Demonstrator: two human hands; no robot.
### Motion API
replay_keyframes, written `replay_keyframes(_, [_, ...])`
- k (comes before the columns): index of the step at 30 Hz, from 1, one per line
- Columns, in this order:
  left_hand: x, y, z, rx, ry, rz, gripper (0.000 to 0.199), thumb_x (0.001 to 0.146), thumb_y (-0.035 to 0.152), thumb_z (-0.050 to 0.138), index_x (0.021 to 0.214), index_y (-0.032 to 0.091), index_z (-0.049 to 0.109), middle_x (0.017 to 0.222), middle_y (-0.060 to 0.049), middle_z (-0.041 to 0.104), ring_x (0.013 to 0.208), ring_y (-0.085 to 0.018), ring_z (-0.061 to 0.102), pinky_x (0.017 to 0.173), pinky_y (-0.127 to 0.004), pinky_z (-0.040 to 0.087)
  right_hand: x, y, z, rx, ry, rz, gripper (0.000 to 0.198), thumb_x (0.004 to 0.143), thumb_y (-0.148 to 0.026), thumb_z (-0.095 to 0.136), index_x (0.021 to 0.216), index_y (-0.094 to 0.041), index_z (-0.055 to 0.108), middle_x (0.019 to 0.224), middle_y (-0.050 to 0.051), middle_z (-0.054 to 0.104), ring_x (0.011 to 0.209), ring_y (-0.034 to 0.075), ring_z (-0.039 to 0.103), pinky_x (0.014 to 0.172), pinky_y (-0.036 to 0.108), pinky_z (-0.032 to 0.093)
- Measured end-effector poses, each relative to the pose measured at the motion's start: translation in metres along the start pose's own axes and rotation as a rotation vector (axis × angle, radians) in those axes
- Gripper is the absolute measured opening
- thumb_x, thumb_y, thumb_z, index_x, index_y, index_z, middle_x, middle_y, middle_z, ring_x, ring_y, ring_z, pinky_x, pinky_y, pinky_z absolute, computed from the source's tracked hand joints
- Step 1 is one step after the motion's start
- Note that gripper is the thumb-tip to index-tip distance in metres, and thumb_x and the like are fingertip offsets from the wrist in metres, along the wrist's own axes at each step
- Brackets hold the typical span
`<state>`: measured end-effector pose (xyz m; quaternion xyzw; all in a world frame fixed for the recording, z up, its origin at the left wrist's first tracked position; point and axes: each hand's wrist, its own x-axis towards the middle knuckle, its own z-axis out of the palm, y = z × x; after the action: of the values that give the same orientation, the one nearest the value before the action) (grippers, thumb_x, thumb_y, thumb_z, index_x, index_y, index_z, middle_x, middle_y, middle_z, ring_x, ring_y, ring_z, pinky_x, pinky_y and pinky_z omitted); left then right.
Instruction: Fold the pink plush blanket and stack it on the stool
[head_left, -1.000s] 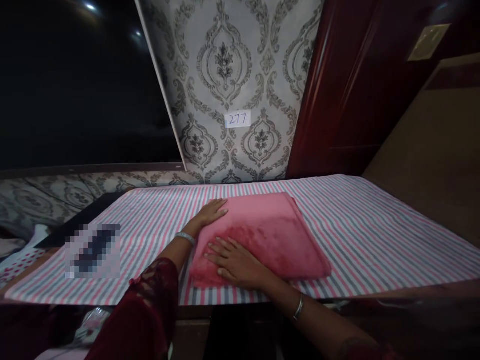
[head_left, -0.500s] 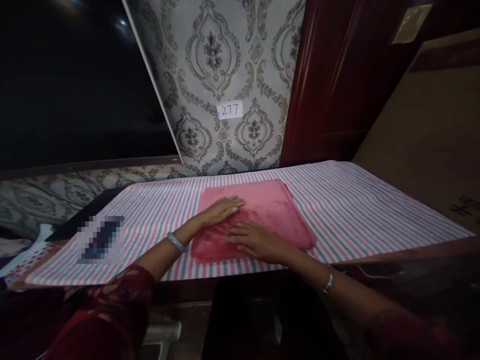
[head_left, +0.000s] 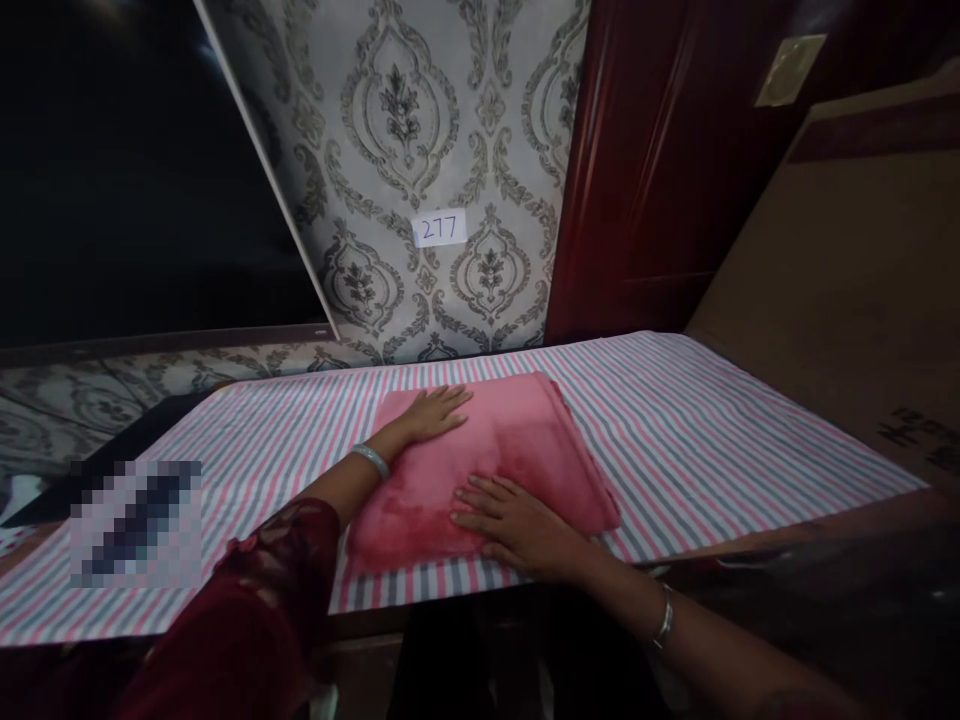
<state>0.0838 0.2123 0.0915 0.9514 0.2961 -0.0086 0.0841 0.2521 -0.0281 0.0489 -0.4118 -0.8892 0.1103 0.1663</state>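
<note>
A folded pink plush blanket lies flat on a striped cloth that covers the table. Its nap looks darker red toward the near side. My left hand rests palm down on the blanket's far left part, fingers stretched out. Lower down and to the right, my right hand lies flat on the near part, fingers spread. Neither hand grips the fabric. At the blanket's right side the layered folded edges show.
Behind the table, a dark screen stands at the left, and a paper label is on the patterned wall. A large cardboard box rises at the right. A pixelated dark object lies on the cloth at left.
My left hand has slid away toward the blanket's far left, and my hands are farther apart. The darker patch on the blanket has changed shape. The view has shifted slightly.
</note>
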Motion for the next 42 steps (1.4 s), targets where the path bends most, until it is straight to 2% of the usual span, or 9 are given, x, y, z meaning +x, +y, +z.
replay_keyframes(3, [0.012,-0.013,0.008,-0.033,-0.004,-0.107,0.065,0.101,0.062,0.03,0.161,0.037,0.023,0.169,-0.004,0.023,0.155,-0.033,0.019,0.121,-0.061,0.014,-0.001,0.001,0.0,0.021,0.008,0.0,0.054,0.105,-0.05,0.042,0.156,-0.032,0.04,0.164,0.001,0.033,0.156,0.021,0.015,0.127,0.047,0.013])
replay_keyframes(8, [0.011,-0.009,0.016,0.056,0.037,-0.113,0.064,0.102,0.055,0.03,0.162,0.031,0.024,0.169,-0.006,0.022,0.155,-0.034,0.02,0.121,-0.061,0.017,-0.001,0.002,0.002,0.017,0.021,-0.009,0.053,0.106,-0.05,0.04,0.155,-0.031,0.04,0.164,0.001,0.034,0.155,0.018,0.016,0.127,0.044,0.011])
replay_keyframes(15, [0.005,0.022,-0.015,0.182,0.032,-0.126,0.064,0.102,0.046,0.037,0.159,0.018,0.031,0.164,-0.018,0.032,0.151,-0.037,0.029,0.12,-0.064,0.017,0.003,-0.004,-0.01,0.06,0.043,0.035,0.053,0.103,-0.051,0.048,0.153,-0.032,0.044,0.161,0.002,0.04,0.154,0.019,0.023,0.126,0.043,0.016])
replay_keyframes(18, [0.005,0.049,-0.02,0.093,0.097,0.066,0.06,0.104,0.047,0.032,0.157,0.021,0.037,0.164,-0.014,0.033,0.153,-0.031,0.027,0.123,-0.058,0.015,0.0,-0.007,-0.029,0.046,0.132,0.049,0.044,0.102,-0.042,0.054,0.143,-0.027,0.057,0.152,0.006,0.052,0.143,0.019,0.043,0.123,0.04,0.024])
replay_keyframes(21, [0.012,0.077,-0.013,-0.021,0.013,0.334,0.057,0.105,0.051,0.025,0.157,0.029,0.037,0.165,-0.007,0.034,0.154,-0.025,0.024,0.124,-0.055,0.014,-0.01,-0.001,-0.042,-0.052,0.201,0.133,0.035,0.102,-0.035,0.054,0.132,-0.023,0.066,0.142,0.008,0.061,0.132,0.022,0.052,0.118,0.043,0.031])
replay_keyframes(25, [0.036,0.097,0.0,-0.015,-0.063,0.423,0.059,0.104,0.054,0.029,0.159,0.032,0.032,0.168,-0.008,0.024,0.156,-0.029,0.015,0.122,-0.063,0.01,-0.024,0.016,-0.031,-0.168,0.158,0.24,0.043,0.103,-0.041,0.05,0.144,-0.03,0.056,0.155,0.008,0.048,0.146,0.03,0.035,0.12,0.058,0.022])
replay_keyframes(30, [0.082,0.084,0.002,0.058,-0.042,0.41,0.068,0.098,0.06,0.043,0.159,0.035,0.029,0.169,-0.008,0.021,0.156,-0.036,0.01,0.119,-0.069,0.009,-0.031,0.026,-0.011,-0.109,0.104,0.291,0.048,0.105,-0.043,0.043,0.152,-0.036,0.044,0.166,0.0,0.031,0.154,0.027,0.02,0.123,0.059,0.014])
replay_keyframes(37, [0.127,0.057,0.012,-0.217,-0.012,0.277,0.075,0.097,0.065,0.041,0.159,0.025,0.033,0.165,-0.006,0.034,0.151,-0.022,0.032,0.125,-0.037,0.022,-0.032,0.026,-0.012,-0.023,0.09,0.291,0.05,0.105,-0.043,0.043,0.154,-0.04,0.039,0.168,-0.003,0.025,0.155,0.026,0.016,0.125,0.058,0.007])
replay_keyframes(42, [0.125,0.058,0.024,-0.213,0.068,0.252,0.072,0.097,0.063,0.039,0.158,0.025,0.036,0.163,-0.004,0.037,0.15,-0.022,0.035,0.124,-0.036,0.024,-0.032,0.027,-0.012,-0.021,0.088,0.292,0.051,0.104,-0.042,0.045,0.155,-0.04,0.038,0.167,-0.004,0.025,0.156,0.025,0.015,0.126,0.056,0.006])
